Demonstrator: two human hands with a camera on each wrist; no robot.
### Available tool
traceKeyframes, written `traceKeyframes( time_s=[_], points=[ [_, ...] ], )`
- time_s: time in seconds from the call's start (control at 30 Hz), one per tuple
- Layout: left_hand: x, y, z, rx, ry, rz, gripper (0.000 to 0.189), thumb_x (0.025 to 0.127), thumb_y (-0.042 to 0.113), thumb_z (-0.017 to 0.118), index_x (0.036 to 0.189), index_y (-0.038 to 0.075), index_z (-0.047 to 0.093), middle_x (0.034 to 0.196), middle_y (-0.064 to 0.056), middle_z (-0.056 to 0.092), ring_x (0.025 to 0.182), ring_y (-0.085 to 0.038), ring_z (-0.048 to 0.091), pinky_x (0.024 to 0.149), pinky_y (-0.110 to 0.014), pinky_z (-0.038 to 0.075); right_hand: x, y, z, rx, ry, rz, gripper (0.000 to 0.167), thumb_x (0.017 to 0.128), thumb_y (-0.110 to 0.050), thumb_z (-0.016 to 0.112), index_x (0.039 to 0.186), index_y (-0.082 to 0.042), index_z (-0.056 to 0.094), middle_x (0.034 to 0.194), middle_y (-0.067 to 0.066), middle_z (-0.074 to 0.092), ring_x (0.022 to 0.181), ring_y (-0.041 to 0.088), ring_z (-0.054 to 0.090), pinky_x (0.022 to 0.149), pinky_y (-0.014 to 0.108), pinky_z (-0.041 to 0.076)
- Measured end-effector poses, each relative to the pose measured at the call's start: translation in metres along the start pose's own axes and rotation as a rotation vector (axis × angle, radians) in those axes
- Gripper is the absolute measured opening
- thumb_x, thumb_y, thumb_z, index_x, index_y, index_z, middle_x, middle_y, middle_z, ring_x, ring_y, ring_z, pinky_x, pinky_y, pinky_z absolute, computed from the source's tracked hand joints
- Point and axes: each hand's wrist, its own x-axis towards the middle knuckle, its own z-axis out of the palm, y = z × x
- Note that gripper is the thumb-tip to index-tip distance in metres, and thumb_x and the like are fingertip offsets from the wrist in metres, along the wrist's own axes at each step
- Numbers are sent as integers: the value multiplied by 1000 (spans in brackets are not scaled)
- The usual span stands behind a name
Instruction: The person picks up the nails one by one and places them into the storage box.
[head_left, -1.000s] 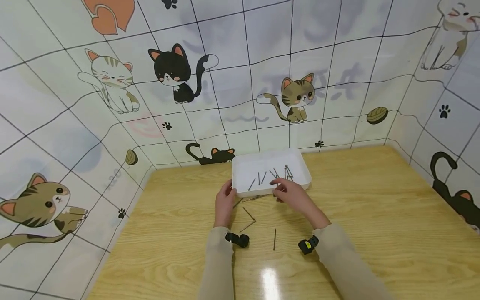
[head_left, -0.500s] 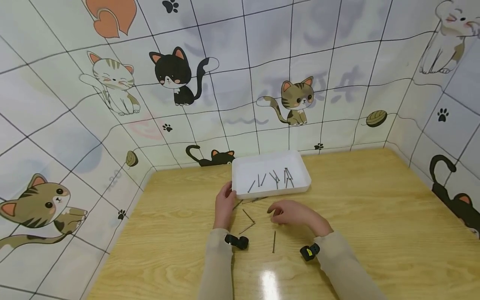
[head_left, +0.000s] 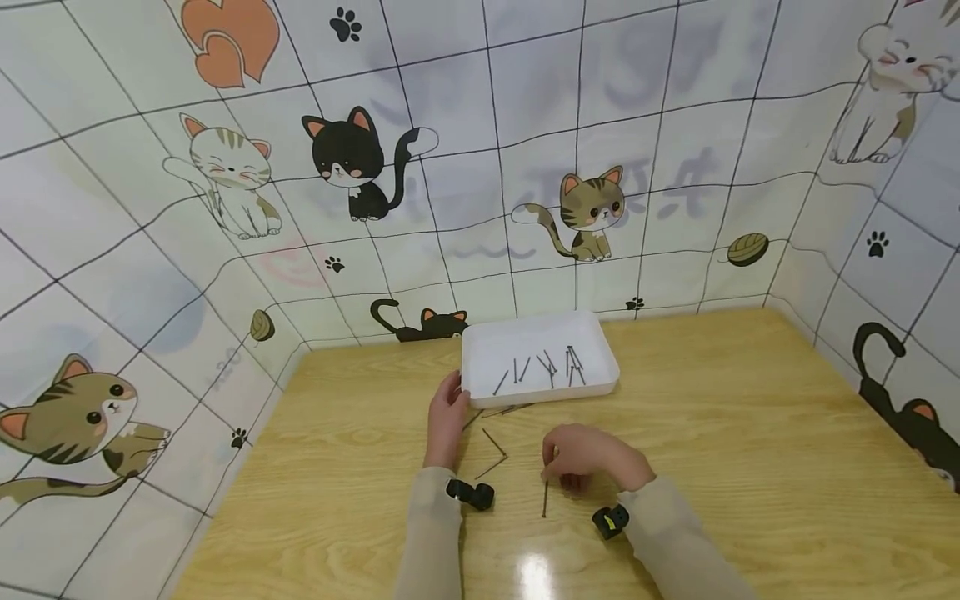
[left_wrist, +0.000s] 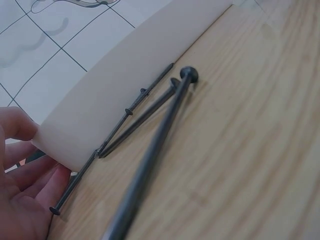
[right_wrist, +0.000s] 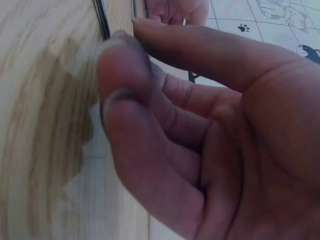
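1. Nails (left_wrist: pixel 153 154), slim and dark grey, close up in the left wrist view: long straight shafts, round flattened heads, a dull metal sheen along the nearest one.

2. Into the white tray (head_left: pixel 491 346) we look, and there's a loose scatter of them, mostly toward the near side, bunched more thickly on the right, some crossing at odd angles.

3. Just outside, a row of nails (left_wrist: pixel 115 129) lies along the tray's near wall, heads and shafts overlapping, all flat on the wooden table (head_left: pixel 750 417).

4. Closer in, two nails (head_left: pixel 495 442) form a sideways V, their ends meeting on the right.

5. Left hand (head_left: pixel 446 425) at the tray's near left corner, fingers bent round it and holding on, with one nail's head just beside them.

6. Right hand (head_left: pixel 588 457) low over the table, right at the far end of a lone nail (head_left: pixel 545 500) that points toward the person. Fingers curled, only a narrow gap between thumb and forefinger; whether they pinch that shaft, I cannot tell.
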Motion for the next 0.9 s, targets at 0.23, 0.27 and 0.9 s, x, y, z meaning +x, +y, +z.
traceKeyframes(
  time_s=[0.23, 0.27, 0.9],
  points=[
    [-4, -1, -1, -4, -5, 0, 44, 89, 17, 50, 133, 17, 43, 131, -5, 45, 113, -18, 46, 95, -37, 35, -3, -8, 10, -50, -8, -17, 20, 75, -21, 71, 67, -10, 56, 55, 3, 59, 46, 20, 56, 44, 31, 46],
    [-4, -1, -1, -6, -8, 0, 44, 89, 17, 50, 133, 18, 43, 132, -5, 45, 114, -18, 45, 95, -38, 34, -3, -9, 11, -75, 0, -28, 20, 74, -21, 71, 66, -11, 55, 56, 3, 58, 46, 19, 56, 44, 30, 45],
    [0, 0, -1, -1, -5, 2, 44, 89, 17, 49, 133, 17, 43, 131, -3, 45, 114, -20, 45, 95, -39, 34, -4, -29, 21, -457, 159, -79, 21, 74, 5, 60, 75, -16, 57, 72, -6, 52, 65, 12, 48, 58, 29, 42]
  ],
)
